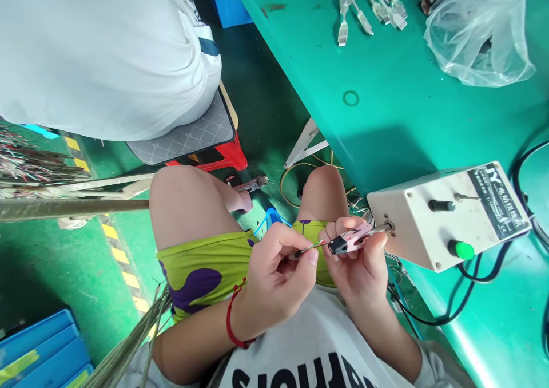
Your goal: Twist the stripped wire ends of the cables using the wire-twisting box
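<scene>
**Asker:** Starting at the left, what surrounds the white control box (pixel 429 230)?

**Describer:** Farthest left of the box, and lower in the view, blue crates (pixel 38 351) sit at the corner. Above them, to the box's upper left, a co-worker in a white shirt (pixel 107 50) sits on a red stool (pixel 234 153) with a grey pad. Lower left of the box, a bundle of pale cables (pixel 128 339) leans beside the seated person's arm.

**Asker:** And the hands?

**Describer:** Left of the box, over the person's lap, the left hand (pixel 281 273) wears a red string bracelet and pinches thin wires (pixel 319 244), red and green, between thumb and fingers. Next, just left of the box, comes a pink clip (pixel 355 239) with black tips, lined up with a metal shaft (pixel 380 228) that sticks out of the box's left face. The right hand (pixel 358 268) grasps this clip, fingers curled behind it and thumb below.

**Asker:** Are the wires caught in the clip?

**Describer:** Their ends reach the black tips, but whether they are clamped cannot be told.

**Asker:** What else is on the green table (pixel 386 119)?

**Describer:** Above the box, clear-plugged USB cables (pixel 355 13) lie slightly left, and a crumpled plastic bag (pixel 480 39) rests farther right.
</scene>
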A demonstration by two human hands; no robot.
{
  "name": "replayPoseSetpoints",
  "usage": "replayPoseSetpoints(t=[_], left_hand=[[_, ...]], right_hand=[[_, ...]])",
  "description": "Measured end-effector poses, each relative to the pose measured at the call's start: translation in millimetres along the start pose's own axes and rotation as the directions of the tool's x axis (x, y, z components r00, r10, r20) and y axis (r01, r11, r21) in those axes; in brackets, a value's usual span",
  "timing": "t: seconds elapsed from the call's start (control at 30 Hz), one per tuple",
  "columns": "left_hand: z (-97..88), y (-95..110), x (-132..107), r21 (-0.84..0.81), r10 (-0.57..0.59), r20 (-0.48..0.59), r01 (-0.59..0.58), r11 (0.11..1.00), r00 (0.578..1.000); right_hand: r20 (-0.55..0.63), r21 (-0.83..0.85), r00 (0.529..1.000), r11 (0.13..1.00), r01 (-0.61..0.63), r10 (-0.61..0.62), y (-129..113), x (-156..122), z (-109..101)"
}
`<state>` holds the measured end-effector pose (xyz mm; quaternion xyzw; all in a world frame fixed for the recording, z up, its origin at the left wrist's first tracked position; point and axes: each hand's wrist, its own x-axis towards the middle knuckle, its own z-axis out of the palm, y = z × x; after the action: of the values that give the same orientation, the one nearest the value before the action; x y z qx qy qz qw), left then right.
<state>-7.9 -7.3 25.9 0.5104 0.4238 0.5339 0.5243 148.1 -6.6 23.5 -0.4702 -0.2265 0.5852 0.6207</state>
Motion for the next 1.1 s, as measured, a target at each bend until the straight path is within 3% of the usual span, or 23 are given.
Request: replayPoseSetpoints(t=[0.17, 0.43, 1.1], left_hand=[[-1.6, -0.9, -1.3, 0.019, 0.018, 0.012, -0.018, 1.000, 1.000], [0.2, -3.1, 3.5, 0.073, 0.143, 0.027, -0.144, 0.987, 0.989], [5.9, -4.0, 5.1, 0.100, 0.154, 0.047, -0.158, 0.982, 0.987]], right_hand=[[0.187, 0.095, 0.982, 0.994, -0.051, 0.032, 0.3, 0.6, -4.3], [0.090, 0.136, 0.995, 0.989, -0.051, 0.039, 5.1, -4.4, 2.8], [0.033, 0.127, 0.999, 0.991, -0.030, 0.026, 10.4, -3.4, 1.1]])
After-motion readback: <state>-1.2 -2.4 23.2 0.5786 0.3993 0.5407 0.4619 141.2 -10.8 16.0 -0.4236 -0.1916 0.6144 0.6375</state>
